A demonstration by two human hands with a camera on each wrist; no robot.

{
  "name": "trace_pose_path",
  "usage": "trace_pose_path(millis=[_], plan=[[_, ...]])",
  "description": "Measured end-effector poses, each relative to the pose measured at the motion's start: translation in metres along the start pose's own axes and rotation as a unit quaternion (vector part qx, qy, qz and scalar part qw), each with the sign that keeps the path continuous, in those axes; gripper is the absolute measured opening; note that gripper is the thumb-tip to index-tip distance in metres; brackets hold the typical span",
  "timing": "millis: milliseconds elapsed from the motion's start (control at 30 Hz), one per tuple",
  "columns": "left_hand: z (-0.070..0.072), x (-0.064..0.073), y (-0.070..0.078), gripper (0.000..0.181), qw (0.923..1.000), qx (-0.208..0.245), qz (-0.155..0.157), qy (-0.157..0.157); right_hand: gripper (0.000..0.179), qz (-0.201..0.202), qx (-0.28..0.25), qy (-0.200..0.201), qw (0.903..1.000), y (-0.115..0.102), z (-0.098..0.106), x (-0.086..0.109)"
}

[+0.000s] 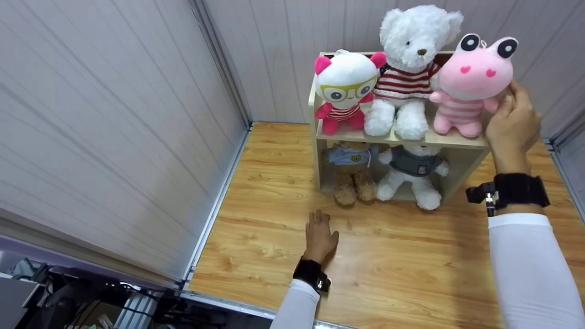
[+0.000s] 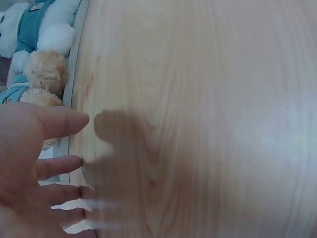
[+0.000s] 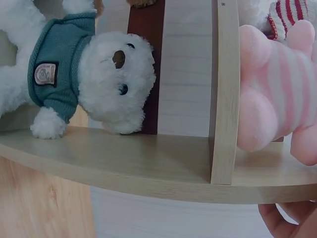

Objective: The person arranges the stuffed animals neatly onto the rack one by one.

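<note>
My right hand is at the right side of a small wooden shelf, close beside a pink frog plush. In the right wrist view, bent fingers show outside the side panel; the frog's body is inside it. What the fingertips touch is hidden. A white teddy bear in a striped sweater sits mid-shelf, a pink-and-white panda plush left of it. My left hand, fingers spread and straight, is low over the wooden floor in front; contact is unclear.
On the lower level sit a brown bear in light blue and a white bear in a dark top. Panelled walls stand left and behind. Cables and equipment lie beyond the floor's edge at lower left.
</note>
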State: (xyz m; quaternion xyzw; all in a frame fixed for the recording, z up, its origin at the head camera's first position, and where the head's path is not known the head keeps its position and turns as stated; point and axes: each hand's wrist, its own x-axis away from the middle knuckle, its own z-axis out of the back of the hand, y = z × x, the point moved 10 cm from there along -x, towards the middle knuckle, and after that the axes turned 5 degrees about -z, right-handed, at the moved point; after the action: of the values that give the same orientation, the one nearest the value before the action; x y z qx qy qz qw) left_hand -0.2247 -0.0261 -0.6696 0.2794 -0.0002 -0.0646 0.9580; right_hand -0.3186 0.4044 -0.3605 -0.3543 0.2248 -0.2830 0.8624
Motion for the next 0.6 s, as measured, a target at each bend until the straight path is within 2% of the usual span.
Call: trace_pose_path(millis=[200,333,500,600], plan=[[0.002,-0.01,0.005,0.042,0.9998,0.0,-0.018,0.006,0.044,0.017,0.004,-0.005,0.9998,-0.003,0.003,-0.007],[0.0,-0.012,0.004,0.044,0.9998,-0.007,-0.018,0.003,0.046,0.042,-0.011,0.009,0.999,0.005,0.001,0.0],[-0.002,-0.006,-0.002,0.044,1.0,0.004,-0.008,0.0,0.049,0.07,-0.055,0.03,0.9956,0.042,-0.016,0.036],[-0.001,-0.004,-0.005,0.044,0.9998,0.021,-0.002,-0.003,0.051,0.076,-0.062,-0.007,0.9951,0.081,-0.04,0.067]])
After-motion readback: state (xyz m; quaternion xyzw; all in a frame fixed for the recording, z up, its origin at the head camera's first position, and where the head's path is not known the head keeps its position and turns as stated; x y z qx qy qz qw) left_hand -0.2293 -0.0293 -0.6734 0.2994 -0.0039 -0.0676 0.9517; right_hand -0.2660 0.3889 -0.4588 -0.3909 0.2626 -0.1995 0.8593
